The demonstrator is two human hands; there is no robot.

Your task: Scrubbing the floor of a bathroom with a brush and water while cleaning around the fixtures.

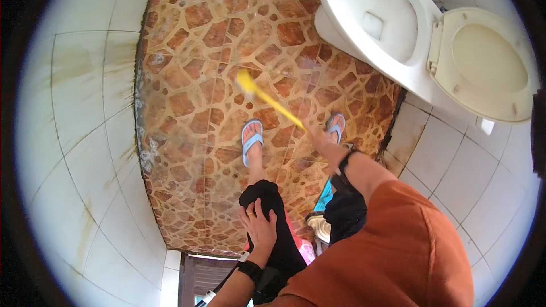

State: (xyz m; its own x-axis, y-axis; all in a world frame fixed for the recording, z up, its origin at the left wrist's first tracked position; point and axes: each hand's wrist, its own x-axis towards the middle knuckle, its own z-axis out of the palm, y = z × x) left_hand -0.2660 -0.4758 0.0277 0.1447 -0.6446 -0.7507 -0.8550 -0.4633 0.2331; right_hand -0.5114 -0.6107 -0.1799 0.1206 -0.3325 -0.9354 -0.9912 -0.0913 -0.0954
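Note:
My right hand [318, 135] is closed around the handle of a yellow long-handled brush [279, 108]. The brush's blurred head is over the brown stone-patterned floor tiles [251, 38], ahead of my feet; whether it touches them I cannot tell. My left hand [259, 227], with a ring on one finger, rests spread on my left knee, over the black trouser leg. Light blue flip-flops [252, 138] are on my feet, which stand apart on the floor.
A white toilet bowl [384, 13] with its lid and seat [488, 62] raised stands at the upper right. Stained white wall tiles [81, 89] rise at the left, others [439, 153] at the right. A blue object [325, 196] lies partly hidden by my right leg.

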